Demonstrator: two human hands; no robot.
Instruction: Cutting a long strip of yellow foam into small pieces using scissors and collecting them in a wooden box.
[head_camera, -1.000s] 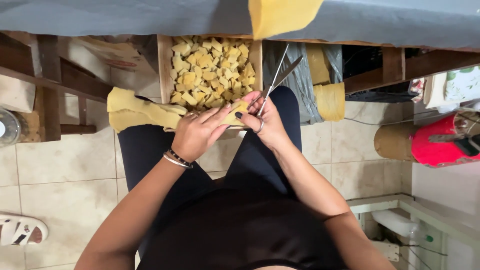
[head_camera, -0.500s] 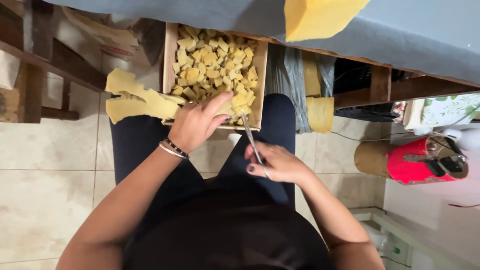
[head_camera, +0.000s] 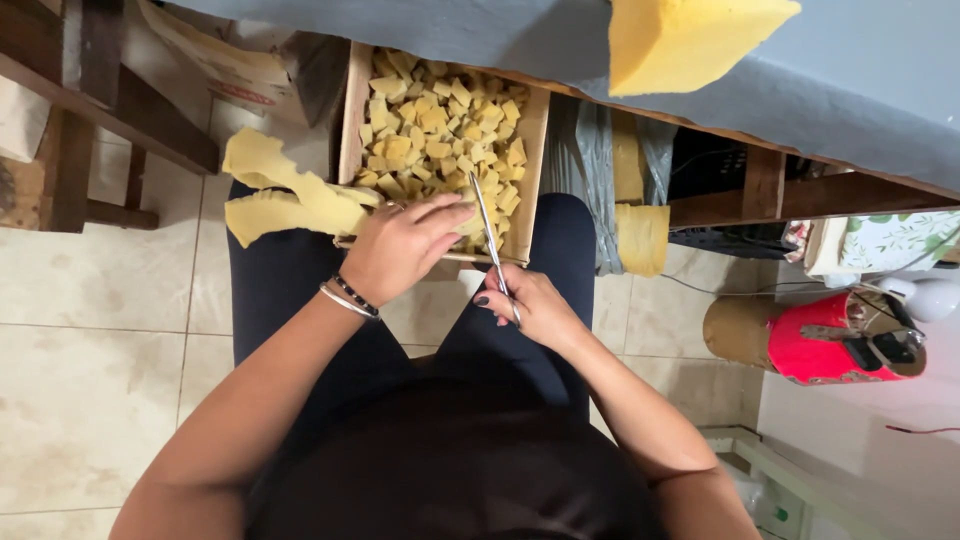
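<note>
My left hand (head_camera: 400, 245) grips a strip of yellow foam (head_camera: 285, 200) that trails off to the left over my thigh. My right hand (head_camera: 525, 305) holds metal scissors (head_camera: 488, 235), their blades pointing up toward the foam at my left fingers. Both hands rest on my lap in front of a cardboard box (head_camera: 352, 120) filled with several small yellow foam pieces (head_camera: 440, 125).
A grey-covered table (head_camera: 860, 90) carries a large yellow foam sheet (head_camera: 690, 35). More foam (head_camera: 640, 235) hangs beside a grey bag under the table. A red container (head_camera: 830, 340) stands on the tiled floor at right, wooden furniture (head_camera: 80, 110) at left.
My right hand drew back from the box toward my lap with the scissors, then steadied with the blades raised at the foam. My left hand kept its hold on the strip.
</note>
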